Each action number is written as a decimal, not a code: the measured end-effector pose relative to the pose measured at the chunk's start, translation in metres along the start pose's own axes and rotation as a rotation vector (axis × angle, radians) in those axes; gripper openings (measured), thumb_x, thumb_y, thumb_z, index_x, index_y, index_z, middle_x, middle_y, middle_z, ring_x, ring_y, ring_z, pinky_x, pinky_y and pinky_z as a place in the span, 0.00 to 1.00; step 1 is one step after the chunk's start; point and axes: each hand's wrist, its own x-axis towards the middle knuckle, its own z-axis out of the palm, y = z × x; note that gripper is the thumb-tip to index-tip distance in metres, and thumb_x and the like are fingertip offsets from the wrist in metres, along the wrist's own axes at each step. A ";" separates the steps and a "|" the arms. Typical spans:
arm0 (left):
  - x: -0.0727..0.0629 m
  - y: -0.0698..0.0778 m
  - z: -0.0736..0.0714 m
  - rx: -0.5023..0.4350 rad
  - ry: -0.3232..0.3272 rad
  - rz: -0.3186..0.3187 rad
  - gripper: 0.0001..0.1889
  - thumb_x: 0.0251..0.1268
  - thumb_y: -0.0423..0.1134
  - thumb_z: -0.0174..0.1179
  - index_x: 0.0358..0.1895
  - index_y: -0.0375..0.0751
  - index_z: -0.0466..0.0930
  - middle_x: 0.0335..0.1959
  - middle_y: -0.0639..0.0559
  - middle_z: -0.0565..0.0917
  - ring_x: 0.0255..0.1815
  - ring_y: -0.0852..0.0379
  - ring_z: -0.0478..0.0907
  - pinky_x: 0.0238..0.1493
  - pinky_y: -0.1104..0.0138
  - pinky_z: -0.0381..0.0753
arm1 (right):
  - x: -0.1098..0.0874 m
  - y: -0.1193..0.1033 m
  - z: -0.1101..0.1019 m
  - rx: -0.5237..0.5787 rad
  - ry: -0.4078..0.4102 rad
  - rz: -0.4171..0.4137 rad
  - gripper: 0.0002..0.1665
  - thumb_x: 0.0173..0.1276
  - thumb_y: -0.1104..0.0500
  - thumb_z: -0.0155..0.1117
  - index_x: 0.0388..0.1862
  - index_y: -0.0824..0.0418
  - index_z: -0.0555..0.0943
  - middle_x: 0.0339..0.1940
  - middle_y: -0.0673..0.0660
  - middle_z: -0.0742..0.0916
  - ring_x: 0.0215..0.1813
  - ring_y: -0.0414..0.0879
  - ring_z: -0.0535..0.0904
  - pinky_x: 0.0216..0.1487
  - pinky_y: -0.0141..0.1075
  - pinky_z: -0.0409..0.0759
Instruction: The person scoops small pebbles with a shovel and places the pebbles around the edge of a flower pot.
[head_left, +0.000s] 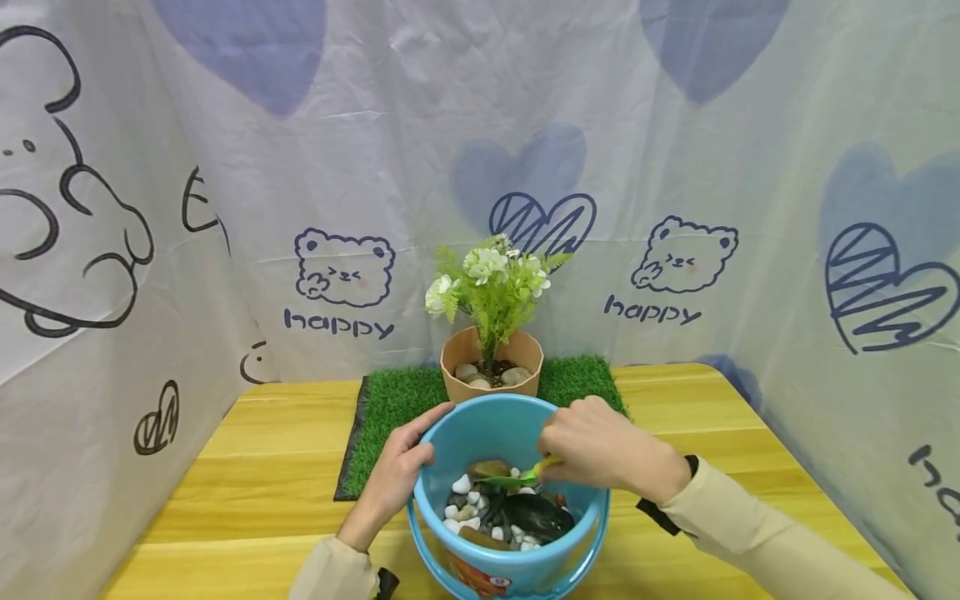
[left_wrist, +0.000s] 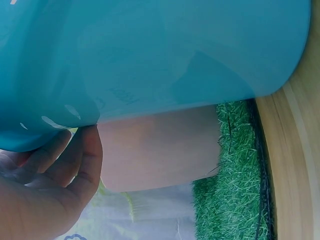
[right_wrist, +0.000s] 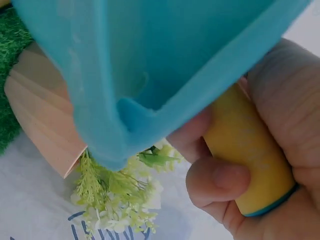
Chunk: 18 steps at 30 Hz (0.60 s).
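A light blue bucket point(head_left: 510, 403) stands at the table's front, with white pebbles point(head_left: 462, 483), darker stones and a large black stone point(head_left: 537, 515) inside. My left hand point(head_left: 401, 462) holds the bucket's left rim; in the left wrist view its fingers point(left_wrist: 90, 155) lie against the outer wall. My right hand point(head_left: 600, 442) reaches over the right rim and grips a small trowel by its yellow handle point(right_wrist: 250, 150). The trowel's green blade point(head_left: 504, 481) points left, low inside the bucket among the stones. The bucket's handle hangs down at the front.
Just behind the bucket, a peach flower pot point(head_left: 491, 385) with stones and a white-flowered plant point(head_left: 491, 283) stands on a green turf mat point(head_left: 390, 408). Under these is a yellow wood-grain table point(head_left: 285, 467). Printed white cloth point(head_left: 420, 125) hangs around the back and sides.
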 end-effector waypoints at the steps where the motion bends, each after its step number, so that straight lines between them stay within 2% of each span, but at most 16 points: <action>1: 0.000 0.000 0.000 0.002 0.004 -0.001 0.36 0.54 0.26 0.43 0.71 0.48 0.68 0.64 0.41 0.77 0.55 0.44 0.79 0.42 0.63 0.78 | -0.001 0.000 0.001 -0.013 0.014 -0.003 0.21 0.57 0.43 0.72 0.12 0.46 0.74 0.12 0.40 0.68 0.14 0.32 0.55 0.16 0.26 0.51; 4: 0.000 0.000 0.001 0.010 0.011 -0.002 0.36 0.54 0.26 0.43 0.71 0.48 0.69 0.64 0.42 0.77 0.57 0.44 0.79 0.43 0.62 0.79 | -0.002 0.000 0.005 -0.045 0.040 -0.020 0.16 0.56 0.43 0.72 0.16 0.46 0.79 0.15 0.40 0.72 0.14 0.32 0.57 0.16 0.25 0.53; 9: 0.000 0.000 0.001 0.010 0.008 -0.003 0.36 0.54 0.26 0.43 0.71 0.48 0.68 0.64 0.42 0.77 0.57 0.44 0.79 0.45 0.61 0.78 | -0.004 0.001 0.011 -0.087 0.067 -0.024 0.15 0.54 0.42 0.73 0.17 0.46 0.81 0.16 0.41 0.74 0.15 0.32 0.58 0.16 0.25 0.54; 18: 0.000 -0.001 0.000 -0.006 0.004 -0.004 0.36 0.54 0.26 0.42 0.72 0.47 0.68 0.65 0.42 0.77 0.59 0.43 0.78 0.48 0.59 0.79 | -0.005 -0.001 0.017 -0.095 0.120 0.040 0.22 0.52 0.39 0.72 0.12 0.44 0.72 0.15 0.40 0.69 0.15 0.32 0.58 0.17 0.26 0.53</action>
